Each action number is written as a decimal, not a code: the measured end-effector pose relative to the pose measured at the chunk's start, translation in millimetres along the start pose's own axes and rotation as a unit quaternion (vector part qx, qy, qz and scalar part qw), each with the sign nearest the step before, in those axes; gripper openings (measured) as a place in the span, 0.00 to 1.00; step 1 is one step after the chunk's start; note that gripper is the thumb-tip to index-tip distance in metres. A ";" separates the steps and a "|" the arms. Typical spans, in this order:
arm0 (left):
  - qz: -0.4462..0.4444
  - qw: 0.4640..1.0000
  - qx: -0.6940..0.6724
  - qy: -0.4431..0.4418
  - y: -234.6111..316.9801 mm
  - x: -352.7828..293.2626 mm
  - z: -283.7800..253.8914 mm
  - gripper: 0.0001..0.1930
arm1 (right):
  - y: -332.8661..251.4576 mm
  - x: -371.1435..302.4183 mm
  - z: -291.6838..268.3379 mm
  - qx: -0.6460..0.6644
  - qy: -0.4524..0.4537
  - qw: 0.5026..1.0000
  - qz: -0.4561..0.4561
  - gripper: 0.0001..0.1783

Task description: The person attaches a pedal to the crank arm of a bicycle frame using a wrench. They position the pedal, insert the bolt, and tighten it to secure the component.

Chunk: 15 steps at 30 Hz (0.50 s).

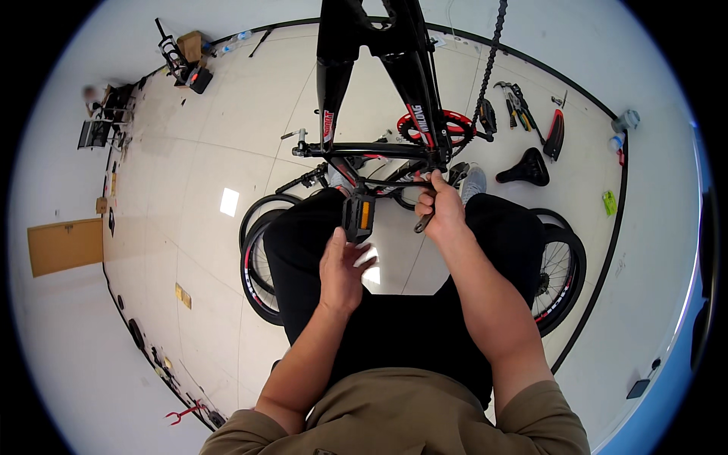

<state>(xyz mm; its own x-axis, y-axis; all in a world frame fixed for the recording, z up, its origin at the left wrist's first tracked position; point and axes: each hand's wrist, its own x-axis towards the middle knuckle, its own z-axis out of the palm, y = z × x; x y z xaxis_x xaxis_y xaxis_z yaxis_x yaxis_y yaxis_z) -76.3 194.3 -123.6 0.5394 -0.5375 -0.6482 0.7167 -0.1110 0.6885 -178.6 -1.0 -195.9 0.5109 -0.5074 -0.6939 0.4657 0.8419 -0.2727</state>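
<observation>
A black bicycle frame [334, 83] with red and white lettering stands in front of me, its red chainring [409, 127] on the right side. A black pedal [358, 218] with an orange reflector hangs at the left, nearest my body. My left hand [343, 273] is just below it, fingers apart and holding nothing; whether a fingertip touches the pedal I cannot tell. My right hand [444, 208] is closed round a dark metal wrench [423, 223], whose handle end sticks out below the fist. The wrench's far end is hidden by the hand and frame.
Wheels [262, 277] lie on the floor by my left leg and another wheel [561, 280] by my right. A black saddle [525, 168], pliers [522, 106], and a red-black mudguard [555, 136] lie to the right. A chain [493, 45] hangs near the frame.
</observation>
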 end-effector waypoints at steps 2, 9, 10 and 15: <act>-0.140 0.981 -0.118 -0.060 7.1 1.5 5.1 0.23 | 0.1 0.8 -1.3 0.000 0.000 1.000 -0.001 0.14; -0.017 0.994 -0.083 -0.061 4.5 7.9 1.5 0.11 | -0.9 -1.7 2.0 -0.012 0.007 1.000 -0.001 0.16; 0.039 0.997 -0.022 -0.056 0.9 9.7 -1.1 0.09 | -0.8 -0.8 1.6 -0.013 0.012 1.000 -0.001 0.16; 0.265 0.923 0.276 0.040 -10.4 10.2 1.7 0.16 | -0.7 -2.2 2.8 -0.017 0.012 1.000 0.000 0.16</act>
<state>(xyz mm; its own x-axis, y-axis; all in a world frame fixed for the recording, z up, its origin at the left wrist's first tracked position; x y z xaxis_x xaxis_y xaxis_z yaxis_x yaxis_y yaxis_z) -79.0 188.6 -136.8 0.7965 -0.5774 -0.1792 0.0197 -0.2715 0.9622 -177.9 -1.0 -192.3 0.4927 -0.5029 -0.7102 0.4399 0.8481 -0.2953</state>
